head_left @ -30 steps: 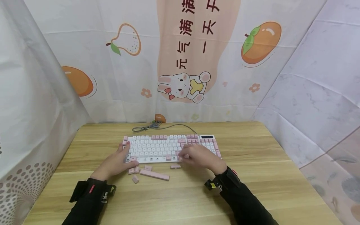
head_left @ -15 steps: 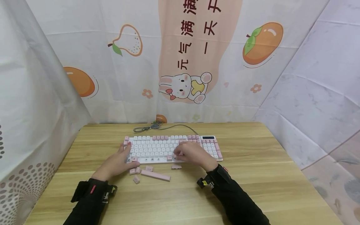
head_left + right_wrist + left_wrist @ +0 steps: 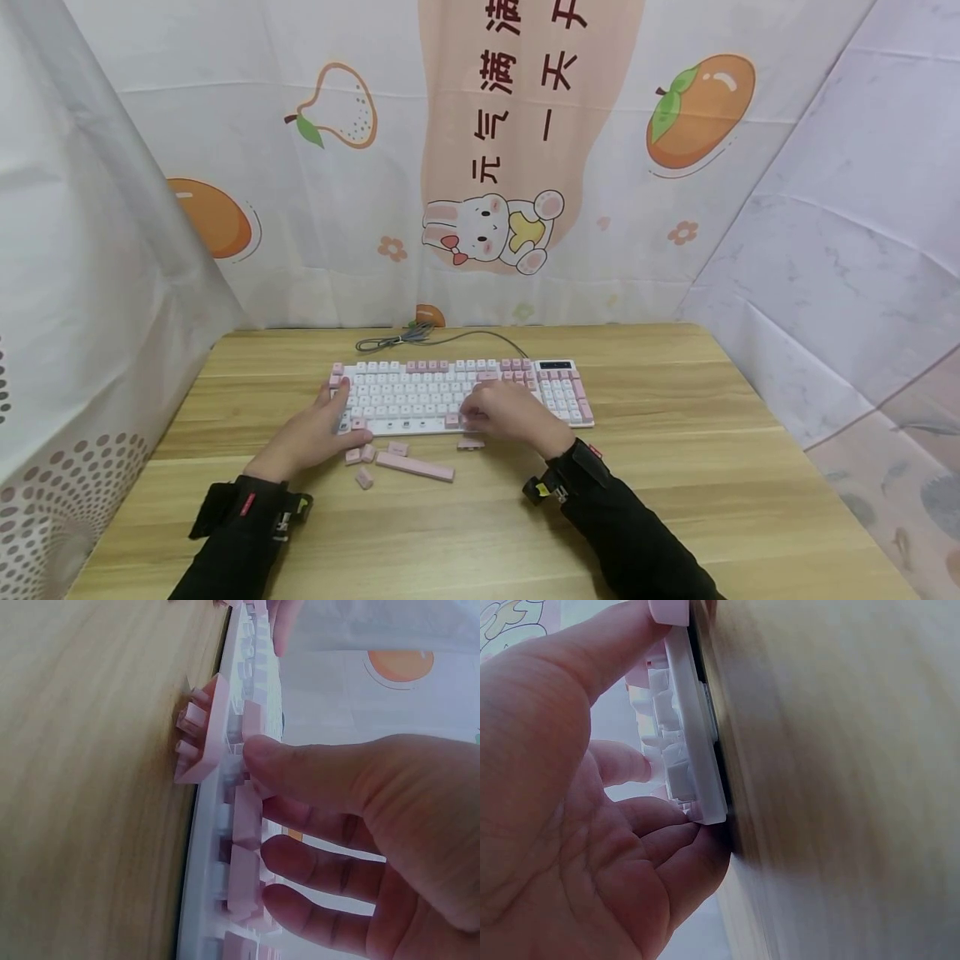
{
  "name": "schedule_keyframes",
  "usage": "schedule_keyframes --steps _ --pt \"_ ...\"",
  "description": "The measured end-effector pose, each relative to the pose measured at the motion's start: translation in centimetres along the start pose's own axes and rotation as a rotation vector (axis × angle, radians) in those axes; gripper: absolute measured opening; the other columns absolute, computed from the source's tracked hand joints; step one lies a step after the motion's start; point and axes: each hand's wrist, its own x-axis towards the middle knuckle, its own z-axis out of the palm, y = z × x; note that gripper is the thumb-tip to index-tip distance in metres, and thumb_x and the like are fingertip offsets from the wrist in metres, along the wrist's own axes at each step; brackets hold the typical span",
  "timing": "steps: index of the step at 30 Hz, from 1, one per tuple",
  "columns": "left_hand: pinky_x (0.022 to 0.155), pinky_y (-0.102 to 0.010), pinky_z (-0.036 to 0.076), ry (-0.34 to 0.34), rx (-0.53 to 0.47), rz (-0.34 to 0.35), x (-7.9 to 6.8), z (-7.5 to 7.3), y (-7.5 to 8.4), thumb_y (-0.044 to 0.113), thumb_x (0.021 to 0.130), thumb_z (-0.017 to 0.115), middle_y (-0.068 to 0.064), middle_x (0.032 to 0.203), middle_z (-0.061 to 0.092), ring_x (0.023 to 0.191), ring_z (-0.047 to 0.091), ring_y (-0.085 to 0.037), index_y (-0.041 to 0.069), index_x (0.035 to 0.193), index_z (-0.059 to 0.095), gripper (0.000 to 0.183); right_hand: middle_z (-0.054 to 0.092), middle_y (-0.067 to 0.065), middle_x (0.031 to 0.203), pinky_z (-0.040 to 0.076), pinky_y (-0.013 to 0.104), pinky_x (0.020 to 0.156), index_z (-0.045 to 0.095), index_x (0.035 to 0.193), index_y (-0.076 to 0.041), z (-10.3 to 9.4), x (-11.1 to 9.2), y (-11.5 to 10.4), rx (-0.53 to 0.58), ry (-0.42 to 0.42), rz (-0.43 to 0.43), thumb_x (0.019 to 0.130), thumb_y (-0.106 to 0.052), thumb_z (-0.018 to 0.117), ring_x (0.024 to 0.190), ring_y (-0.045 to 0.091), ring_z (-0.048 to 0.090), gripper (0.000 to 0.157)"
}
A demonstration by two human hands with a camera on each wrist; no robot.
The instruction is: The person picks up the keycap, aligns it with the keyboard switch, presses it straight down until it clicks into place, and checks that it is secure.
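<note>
A white and pink keyboard (image 3: 408, 400) lies on the wooden table. My left hand (image 3: 307, 433) grips its left end, thumb at the front edge and fingers around the side. In the left wrist view the fingers (image 3: 686, 855) curl against the keyboard's corner. Over the bottom row, right of the middle, my right hand (image 3: 513, 412) pinches a small pink keycap (image 3: 261, 787) between thumb and forefinger, mostly hidden by the thumb. Several bottom-row switches show without caps. In front lie a long pink spacebar (image 3: 415, 466) and a wider pink keycap (image 3: 214, 731) with its stems showing.
Several small pink keycaps, one of them apart (image 3: 363, 477), lie loose before the keyboard's left part. A grey coiled cable (image 3: 405, 337) lies behind the keyboard. Printed cloth (image 3: 337, 208) hangs along the table's back edge.
My right hand has moved left along the bottom row, then slightly down onto it. My left hand keeps its grip on the keyboard, and the loose keycaps lie as before.
</note>
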Motion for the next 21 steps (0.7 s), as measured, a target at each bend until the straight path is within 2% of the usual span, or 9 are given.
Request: schedule_keyframes --steps 12,21 --pt "0.102 -0.062 0.025 0.009 0.01 0.014 0.09 0.07 -0.14 0.062 0.083 0.055 -0.036 0.15 0.008 0.133 0.016 -0.052 -0.007 0.147 0.016 0.101 0.064 -0.009 0.084 0.045 0.018 0.066 0.075 0.091 -0.02 0.41 -0.03 -0.02 -0.028 0.016 0.039 0.083 -0.022 0.071 0.077 0.004 0.053 0.009" --pt "0.101 -0.062 0.025 0.008 0.008 0.011 0.08 0.1 -0.11 0.062 0.083 0.055 -0.035 0.15 0.009 0.133 0.016 -0.052 -0.007 0.147 0.017 0.101 0.065 -0.01 0.082 0.046 0.019 0.067 0.074 0.088 -0.02 0.87 0.03 0.07 -0.016 0.04 0.056 0.082 -0.023 0.072 0.075 0.003 0.054 0.007"
